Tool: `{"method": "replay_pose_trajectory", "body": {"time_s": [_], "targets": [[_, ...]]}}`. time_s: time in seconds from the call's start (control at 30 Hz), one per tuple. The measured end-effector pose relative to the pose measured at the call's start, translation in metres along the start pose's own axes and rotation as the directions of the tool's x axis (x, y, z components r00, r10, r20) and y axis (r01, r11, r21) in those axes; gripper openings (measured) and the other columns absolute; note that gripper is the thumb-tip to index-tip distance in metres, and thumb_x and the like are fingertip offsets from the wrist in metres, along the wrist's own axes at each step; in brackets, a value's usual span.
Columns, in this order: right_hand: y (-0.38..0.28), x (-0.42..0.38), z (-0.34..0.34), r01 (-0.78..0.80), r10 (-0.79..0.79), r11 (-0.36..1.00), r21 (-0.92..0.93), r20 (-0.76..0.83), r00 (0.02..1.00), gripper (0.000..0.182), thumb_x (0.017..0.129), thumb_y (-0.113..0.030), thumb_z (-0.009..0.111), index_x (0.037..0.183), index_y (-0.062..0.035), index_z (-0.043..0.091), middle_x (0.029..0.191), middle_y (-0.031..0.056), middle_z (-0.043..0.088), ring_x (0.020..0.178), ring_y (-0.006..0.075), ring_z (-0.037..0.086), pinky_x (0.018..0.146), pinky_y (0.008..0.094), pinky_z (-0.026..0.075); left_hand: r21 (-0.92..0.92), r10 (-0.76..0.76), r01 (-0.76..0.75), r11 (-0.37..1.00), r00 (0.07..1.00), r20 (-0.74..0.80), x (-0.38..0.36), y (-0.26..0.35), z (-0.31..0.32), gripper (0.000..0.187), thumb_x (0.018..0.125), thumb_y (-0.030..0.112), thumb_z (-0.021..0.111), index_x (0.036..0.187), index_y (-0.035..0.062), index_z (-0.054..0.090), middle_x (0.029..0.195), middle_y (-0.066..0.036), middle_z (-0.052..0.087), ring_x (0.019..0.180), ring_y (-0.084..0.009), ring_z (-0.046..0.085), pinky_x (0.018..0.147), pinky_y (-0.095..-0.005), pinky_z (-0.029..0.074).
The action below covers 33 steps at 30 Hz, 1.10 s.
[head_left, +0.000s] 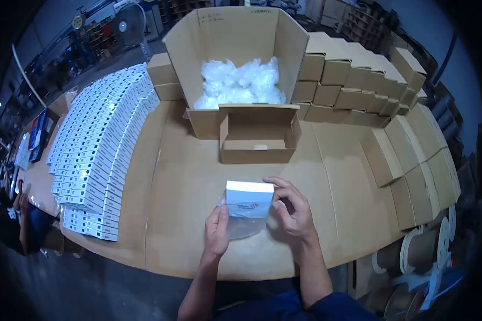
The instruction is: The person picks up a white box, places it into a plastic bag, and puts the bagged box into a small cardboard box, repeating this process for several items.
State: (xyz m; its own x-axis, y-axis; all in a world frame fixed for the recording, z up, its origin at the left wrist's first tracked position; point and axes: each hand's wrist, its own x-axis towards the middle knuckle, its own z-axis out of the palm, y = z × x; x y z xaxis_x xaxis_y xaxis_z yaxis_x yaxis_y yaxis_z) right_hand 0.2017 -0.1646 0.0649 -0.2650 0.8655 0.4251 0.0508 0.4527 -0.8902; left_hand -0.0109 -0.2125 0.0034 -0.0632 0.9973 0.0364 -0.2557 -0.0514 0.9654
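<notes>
I hold a small white box (249, 199) with a red and blue logo upright over the cardboard-covered table (177, 214). A clear plastic bag (243, 226) hangs around its lower part. My left hand (217, 230) grips the bag and the box's lower left side. My right hand (292, 208) holds the box's right edge, fingers curled over the top corner. Just beyond stands a small open brown carton (258, 140) with something small and pale on its floor.
A large open carton (233, 53) of clear plastic bags (238, 83) stands at the back. Rows of white boxes (99, 150) cover the left side. Closed brown cartons (359, 80) are stacked right. Tape rolls (420, 249) hang at the right edge. Another person (16, 214) sits far left.
</notes>
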Motion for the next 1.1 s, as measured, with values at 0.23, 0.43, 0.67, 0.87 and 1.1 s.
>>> {"method": "replay_pose_trajectory", "body": {"time_s": [0.23, 0.43, 0.67, 0.87, 1.1], "targets": [[-0.004, 0.003, -0.002, 0.210, -0.222, 0.952, -0.224, -0.033, 0.974, 0.017, 0.082, 0.014, 0.066, 0.094, 0.0022, 0.065, 0.134, 0.0227, 0.061, 0.111, 0.0332, 0.069, 0.088, 0.0410, 0.059, 0.156, 0.194, -0.209, 0.965, 0.975, 0.107, 0.014, 0.036, 0.010, 0.052, 0.113, 0.029, 0.038, 0.151, -0.0044, 0.046, 0.137, -0.018, 0.061, 0.126, -0.0251, 0.058, 0.111, -0.0377, 0.043], [0.006, -0.008, 0.008, -0.004, 0.029, 0.974, 0.227, -0.106, 0.994, 0.007, 0.094, 0.005, 0.060, 0.100, 0.0019, 0.060, 0.127, 0.0193, 0.066, 0.111, 0.0266, 0.068, 0.099, 0.0391, 0.052, 0.099, 0.182, -0.189, 0.977, 0.981, 0.073, 0.014, 0.038, 0.019, 0.045, 0.113, 0.027, 0.037, 0.132, -0.0054, 0.062, 0.121, -0.015, 0.068, 0.114, -0.0238, 0.064, 0.104, -0.0369, 0.048], [-0.011, -0.009, 0.004, -0.027, 0.024, 0.987, -0.156, -0.024, 0.999, 0.009, 0.092, 0.010, 0.058, 0.096, 0.0016, 0.059, 0.119, 0.0191, 0.070, 0.102, 0.0259, 0.071, 0.087, 0.0358, 0.057, 0.179, 0.223, -0.194, 0.965, 0.962, -0.159, 0.016, 0.028, 0.022, 0.021, 0.107, 0.005, 0.050, 0.101, -0.0064, 0.067, 0.105, -0.012, 0.066, 0.098, -0.0165, 0.063, 0.090, -0.0288, 0.050], [0.012, -0.021, 0.014, -0.097, 0.114, 0.955, 0.282, -0.044, 0.993, 0.026, 0.093, 0.003, 0.067, 0.116, -0.0022, 0.055, 0.126, 0.0210, 0.068, 0.113, 0.0242, 0.066, 0.102, 0.0387, 0.050, 0.382, 0.494, -0.397, 0.834, 0.846, -0.199, 0.016, 0.019, 0.029, 0.018, 0.107, 0.007, 0.050, 0.101, -0.0041, 0.063, 0.097, -0.012, 0.070, 0.088, -0.0151, 0.065, 0.082, -0.0302, 0.053], [0.015, -0.033, 0.045, -0.343, 0.381, 0.854, 0.390, -0.022, 0.924, 0.065, 0.088, -0.003, 0.081, 0.144, -0.0037, 0.048, 0.126, 0.0133, 0.065, 0.118, 0.0187, 0.061, 0.105, 0.0339, 0.047, 0.183, 0.275, -0.231, 0.956, 0.921, -0.275, 0.020, 0.018, 0.033, 0.024, 0.111, 0.018, 0.048, 0.106, -0.0022, 0.059, 0.098, -0.011, 0.067, 0.092, -0.0170, 0.064, 0.084, -0.0312, 0.052]]}}
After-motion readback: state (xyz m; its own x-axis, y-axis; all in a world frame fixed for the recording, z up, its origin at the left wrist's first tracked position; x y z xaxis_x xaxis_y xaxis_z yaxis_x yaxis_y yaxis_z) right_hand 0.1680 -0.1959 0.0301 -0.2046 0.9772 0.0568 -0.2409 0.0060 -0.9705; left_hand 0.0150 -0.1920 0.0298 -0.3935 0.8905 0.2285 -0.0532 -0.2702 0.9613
